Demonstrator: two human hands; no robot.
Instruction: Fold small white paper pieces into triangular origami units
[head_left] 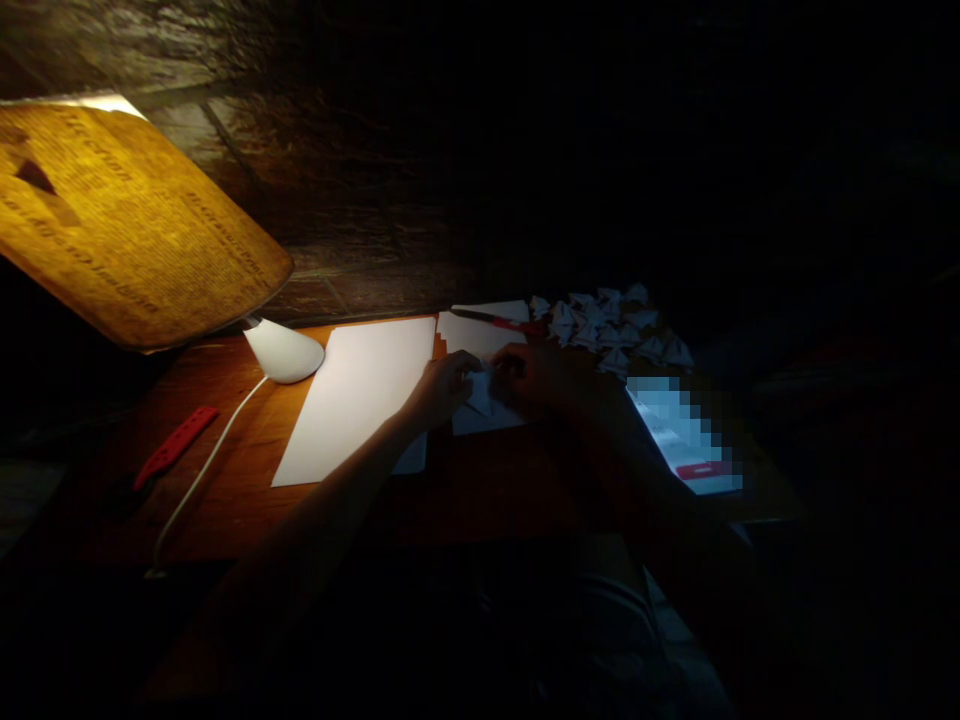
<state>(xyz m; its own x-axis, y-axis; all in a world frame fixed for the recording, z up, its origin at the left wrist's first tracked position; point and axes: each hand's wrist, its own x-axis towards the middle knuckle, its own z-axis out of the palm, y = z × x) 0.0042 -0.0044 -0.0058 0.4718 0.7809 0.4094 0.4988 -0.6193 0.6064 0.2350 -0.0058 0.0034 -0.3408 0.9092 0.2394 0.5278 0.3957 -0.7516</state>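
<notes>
Two hands on one small folded paper (478,398), over the middle of a wooden desk (480,490). Left hand (448,382) with fingers curled in narrow, pinching the paper from its left. Right hand (521,375) bent in likewise from the right, apparently gripping the same paper, though too deep in shadow for each finger to be made out. Partly shaped already, by the look of it; how many creases left, impossible to tell. Just beneath and behind, smaller white sheets (489,308), flat. Lying across these, a red-handled tool (514,323) with a dark, narrow end; kind unclear in this light. Beyond the right hand, toward the back, a crowd of pointed folded pieces (600,325), apparently done, too dim and overlapped to count. Beside the left hand, larger white sheets (367,385), flat and without visible folds; judging by these, blank paper yet unused. Right of the right hand and nearer, a lit screen (664,430), partly blocked out by pixels. Farther left, a white lamp base (285,352), a pale cable (210,460) and a red strip with holes (180,442). Above, a glowing printed lampshade (150,220) against a dark wall (360,190).
</notes>
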